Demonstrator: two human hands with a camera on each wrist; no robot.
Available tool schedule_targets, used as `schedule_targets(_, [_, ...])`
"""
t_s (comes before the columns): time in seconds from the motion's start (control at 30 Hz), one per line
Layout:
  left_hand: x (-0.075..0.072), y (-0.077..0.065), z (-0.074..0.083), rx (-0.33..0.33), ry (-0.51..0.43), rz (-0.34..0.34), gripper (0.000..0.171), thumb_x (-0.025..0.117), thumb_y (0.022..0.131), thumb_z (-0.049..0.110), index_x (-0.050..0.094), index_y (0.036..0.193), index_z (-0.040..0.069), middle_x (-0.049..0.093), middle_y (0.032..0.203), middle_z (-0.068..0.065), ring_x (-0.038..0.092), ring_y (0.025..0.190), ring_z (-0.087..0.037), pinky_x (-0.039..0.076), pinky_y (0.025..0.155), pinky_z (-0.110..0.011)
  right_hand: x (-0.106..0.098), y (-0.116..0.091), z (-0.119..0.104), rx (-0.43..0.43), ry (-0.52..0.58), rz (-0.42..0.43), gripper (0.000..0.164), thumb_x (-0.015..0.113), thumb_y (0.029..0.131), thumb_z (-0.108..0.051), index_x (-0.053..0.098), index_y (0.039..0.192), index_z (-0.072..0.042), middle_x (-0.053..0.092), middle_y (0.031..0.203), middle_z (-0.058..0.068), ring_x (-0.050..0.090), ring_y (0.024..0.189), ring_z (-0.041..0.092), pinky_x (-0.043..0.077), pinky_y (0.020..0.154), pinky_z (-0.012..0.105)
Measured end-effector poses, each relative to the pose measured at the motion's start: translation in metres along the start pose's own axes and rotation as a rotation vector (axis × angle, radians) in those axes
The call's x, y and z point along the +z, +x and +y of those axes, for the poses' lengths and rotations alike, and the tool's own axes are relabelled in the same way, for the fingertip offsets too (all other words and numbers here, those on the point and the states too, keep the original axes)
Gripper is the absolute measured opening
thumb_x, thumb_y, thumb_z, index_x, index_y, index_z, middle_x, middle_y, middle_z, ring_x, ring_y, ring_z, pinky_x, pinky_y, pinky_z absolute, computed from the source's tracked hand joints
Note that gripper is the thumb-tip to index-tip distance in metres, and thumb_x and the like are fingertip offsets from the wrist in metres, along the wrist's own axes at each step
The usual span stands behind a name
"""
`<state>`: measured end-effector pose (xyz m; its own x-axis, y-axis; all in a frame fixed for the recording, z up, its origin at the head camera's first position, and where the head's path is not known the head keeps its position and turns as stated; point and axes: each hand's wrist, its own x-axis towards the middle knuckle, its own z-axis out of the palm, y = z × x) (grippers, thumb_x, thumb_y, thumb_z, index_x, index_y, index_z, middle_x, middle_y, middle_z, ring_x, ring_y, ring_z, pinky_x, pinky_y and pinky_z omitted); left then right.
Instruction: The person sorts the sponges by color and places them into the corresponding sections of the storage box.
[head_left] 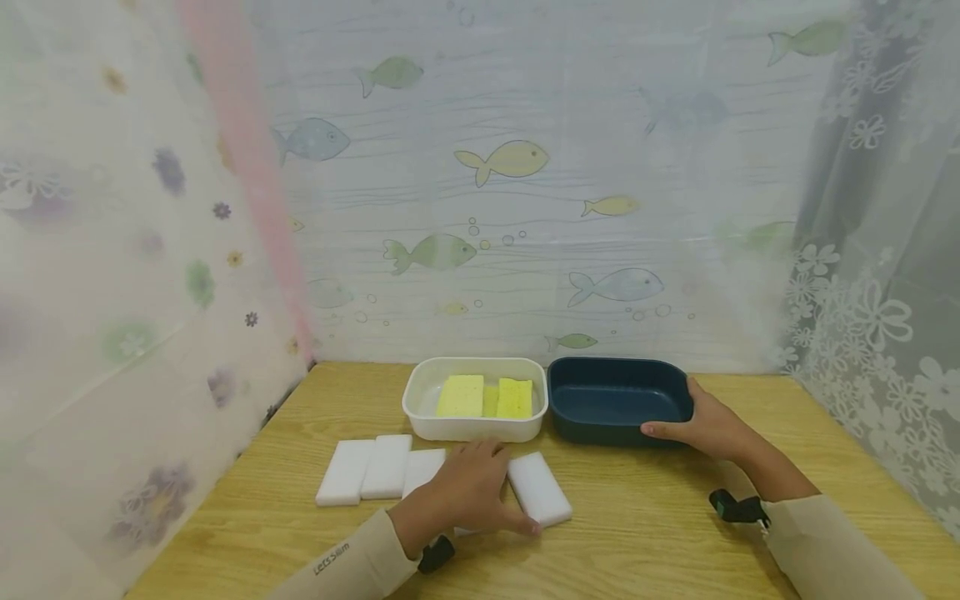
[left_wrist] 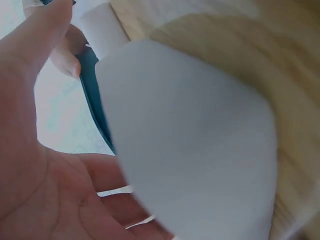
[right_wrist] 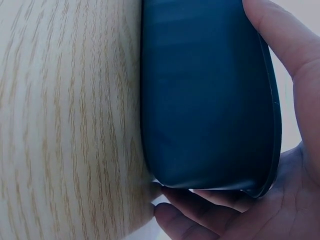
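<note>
My left hand (head_left: 476,487) hovers low over a row of white sponge blocks, thumb spread to the right. In the left wrist view a large white sponge block (left_wrist: 190,125) lies right by its fingers; the fingertips pass out of sight behind it, and the thumb is apart from it. Another white sponge block (head_left: 540,490) lies just right of that hand. My right hand (head_left: 712,423) grips the right end of a dark blue container (head_left: 618,433), thumb at the front rim. Close up, its fingers (right_wrist: 200,212) curl round the container's end. No contents show in the container.
A white container (head_left: 468,431) touches the blue one's left side and holds yellow sponges (head_left: 461,396). More white sponge blocks (head_left: 347,473) lie at the left on the wooden table (head_left: 637,533). Fish-patterned sheeting (head_left: 510,275) hangs behind; patterned curtains flank both sides.
</note>
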<state>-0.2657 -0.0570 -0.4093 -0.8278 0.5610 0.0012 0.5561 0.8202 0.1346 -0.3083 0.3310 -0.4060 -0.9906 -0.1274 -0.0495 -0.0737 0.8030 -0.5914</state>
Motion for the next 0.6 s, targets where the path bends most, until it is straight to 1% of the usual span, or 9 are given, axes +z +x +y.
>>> schedule_targets(0.1, [0.001, 0.000, 0.000, -0.010, 0.008, -0.007, 0.116, 0.046, 0.051, 0.097, 0.058, 0.125, 0.009, 0.053, 0.123, -0.003, 0.047, 0.113, -0.020, 0.038, 0.098, -0.045, 0.000, 0.000, 0.000, -0.002, 0.005, 0.005, 0.123, 0.063, 0.079, -0.065, -0.018, 0.149, -0.003, -0.001, 0.153, 0.034, 0.017, 0.133, 0.058, 0.034, 0.091, 0.069])
schedule_targets(0.17, [0.002, 0.000, 0.000, -0.009, 0.010, -0.005, 0.113, 0.046, 0.052, 0.097, 0.060, 0.122, 0.009, 0.054, 0.119, -0.002, 0.048, 0.110, -0.019, 0.038, 0.097, -0.045, 0.000, 0.000, 0.000, -0.007, 0.003, 0.003, 0.123, 0.063, 0.080, -0.064, -0.018, 0.148, -0.002, -0.002, 0.153, 0.034, 0.017, 0.133, 0.058, 0.033, 0.091, 0.069])
schedule_targets(0.27, [0.001, 0.000, 0.001, 0.000, 0.013, 0.001, 0.109, 0.048, 0.054, 0.095, 0.060, 0.121, 0.010, 0.055, 0.120, -0.003, 0.048, 0.111, -0.019, 0.038, 0.097, -0.045, -0.001, 0.000, 0.000, -0.009, 0.002, 0.005, 0.122, 0.063, 0.080, -0.064, -0.018, 0.149, -0.003, -0.001, 0.153, 0.034, 0.017, 0.133, 0.058, 0.034, 0.091, 0.069])
schedule_targets(0.5, [-0.008, 0.000, 0.004, 0.037, 0.005, 0.034, 0.109, 0.050, 0.059, 0.091, 0.054, 0.133, 0.012, 0.053, 0.131, -0.003, 0.047, 0.119, -0.019, 0.039, 0.098, -0.044, 0.000, -0.001, -0.001, -0.009, 0.004, 0.004, 0.121, 0.063, 0.081, -0.062, -0.017, 0.148, -0.002, 0.000, 0.152, 0.035, 0.018, 0.132, 0.058, 0.035, 0.089, 0.068])
schedule_targets(0.6, [-0.013, 0.001, 0.006, 0.057, -0.004, 0.054, 0.108, 0.053, 0.061, 0.089, 0.053, 0.135, 0.011, 0.052, 0.132, -0.003, 0.047, 0.120, -0.019, 0.041, 0.097, -0.043, 0.000, -0.001, -0.001, -0.003, 0.010, -0.001, 0.122, 0.063, 0.081, -0.062, -0.018, 0.148, -0.002, -0.001, 0.152, 0.035, 0.017, 0.132, 0.058, 0.034, 0.090, 0.069])
